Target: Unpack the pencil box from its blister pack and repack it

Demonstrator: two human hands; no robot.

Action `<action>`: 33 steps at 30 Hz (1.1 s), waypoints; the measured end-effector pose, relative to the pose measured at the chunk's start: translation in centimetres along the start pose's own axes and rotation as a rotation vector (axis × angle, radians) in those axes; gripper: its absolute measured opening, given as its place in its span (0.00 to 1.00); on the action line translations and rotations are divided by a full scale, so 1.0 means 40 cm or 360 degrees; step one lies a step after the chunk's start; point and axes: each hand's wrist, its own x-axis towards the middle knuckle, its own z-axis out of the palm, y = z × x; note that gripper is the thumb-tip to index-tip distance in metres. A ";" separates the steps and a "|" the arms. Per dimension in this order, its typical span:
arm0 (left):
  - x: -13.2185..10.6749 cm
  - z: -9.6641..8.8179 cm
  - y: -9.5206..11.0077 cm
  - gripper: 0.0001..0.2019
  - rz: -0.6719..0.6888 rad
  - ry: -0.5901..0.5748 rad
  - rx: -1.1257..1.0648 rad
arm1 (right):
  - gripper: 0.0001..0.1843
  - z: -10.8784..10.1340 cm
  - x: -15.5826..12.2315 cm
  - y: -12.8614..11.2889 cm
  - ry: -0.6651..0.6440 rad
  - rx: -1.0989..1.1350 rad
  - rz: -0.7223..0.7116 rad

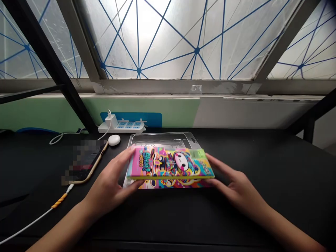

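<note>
- head view, hidden/unclear: phone (96, 161) on l. side largely pixelated; screen content unreadable, only gold-coloured edge clear.
- clear plastic tray (194, 140) partly obscd by printed box (170, 163); far rim + hang-tab corner visible, near part covered.
- printed strip (170, 183) shows under box's near edge; can't tell if separate item. small lettering on box not legible.
- both forearms cut off by frame, l. at bottom, r. at lower r. corner. most fingers of both hands hidden behind box ends.
- l. hand (111, 178): comes in from lower l., thumb along near edge, fingers at far l. corner; gripping l. end of box.
- r. hand (235, 182): comes in from lower r., thumb at near r. corner, fingers against r. end; gripping box too.
- box loc.: centre, btwn hands, over tray, printed face up, long side crosswise. contact w/ tray can't be confirmed.
- surroundings: black table (178, 220); white round case (114, 140) beside phone; pwr strip (126, 126) w/ plug at wall; cable (34, 222) into phone, leaves frame lower l.
</note>
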 end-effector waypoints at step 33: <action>0.171 0.090 -0.105 0.34 -0.0076 -0.0342 0.0483 | 0.19 0.091 0.196 -0.013 0.0081 -0.0851 -0.0993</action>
